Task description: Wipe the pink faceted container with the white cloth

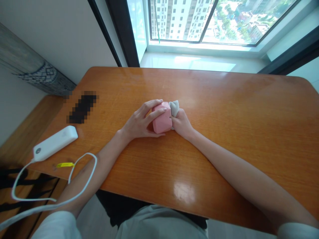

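Glossy wood-grain table; a rounded white plastic power strip lies at left. Mid-table, the left hand, fingers spread, grips a smooth, faceted pink box; the right hand's closed grip bunches crumpled gray cloth against its side.

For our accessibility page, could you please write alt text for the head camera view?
A person's left hand holds a pink block and the right hand a grey cloth beside it, over a wooden table. A white device with a cable lies to the left; beyond is a window.
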Action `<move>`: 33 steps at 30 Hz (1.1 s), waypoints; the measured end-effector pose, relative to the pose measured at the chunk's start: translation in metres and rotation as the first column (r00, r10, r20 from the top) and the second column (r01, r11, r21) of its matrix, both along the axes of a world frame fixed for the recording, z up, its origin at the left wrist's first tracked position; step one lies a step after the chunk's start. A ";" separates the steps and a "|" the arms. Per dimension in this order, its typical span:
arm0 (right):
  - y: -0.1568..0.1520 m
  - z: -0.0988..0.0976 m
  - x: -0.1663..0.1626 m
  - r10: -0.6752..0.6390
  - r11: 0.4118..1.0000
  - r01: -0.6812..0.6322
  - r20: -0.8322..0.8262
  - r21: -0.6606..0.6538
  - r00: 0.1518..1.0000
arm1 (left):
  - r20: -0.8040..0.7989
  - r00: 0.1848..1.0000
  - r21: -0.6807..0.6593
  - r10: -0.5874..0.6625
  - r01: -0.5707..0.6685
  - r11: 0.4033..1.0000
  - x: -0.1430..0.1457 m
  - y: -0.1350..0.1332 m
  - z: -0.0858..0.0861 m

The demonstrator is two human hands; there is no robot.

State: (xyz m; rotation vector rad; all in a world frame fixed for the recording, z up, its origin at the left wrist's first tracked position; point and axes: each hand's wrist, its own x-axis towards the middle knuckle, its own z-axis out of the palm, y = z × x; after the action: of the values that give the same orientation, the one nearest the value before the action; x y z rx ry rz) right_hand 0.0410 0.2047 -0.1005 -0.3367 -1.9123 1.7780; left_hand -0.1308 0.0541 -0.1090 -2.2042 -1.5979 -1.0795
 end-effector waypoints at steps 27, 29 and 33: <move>-0.006 -0.002 0.002 0.033 0.996 -0.031 -0.023 0.089 0.999 | 0.452 0.891 -0.173 0.034 0.051 0.984 0.005 0.001 0.001; -0.007 0.001 0.001 0.038 0.997 -0.036 -0.032 0.075 0.999 | 0.360 0.933 -0.122 -0.007 0.054 0.991 0.002 0.001 0.000; -0.007 0.002 0.000 0.021 0.999 -0.020 -0.031 0.033 0.999 | 0.133 0.990 -0.085 -0.040 0.052 0.995 -0.006 0.002 0.000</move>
State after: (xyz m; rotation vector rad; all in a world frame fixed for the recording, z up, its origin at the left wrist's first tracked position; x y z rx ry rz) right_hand 0.0414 0.1980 -0.0981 -0.2769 -1.9280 1.7526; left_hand -0.1364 0.0558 -0.1094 -2.2802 -1.6865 -1.2118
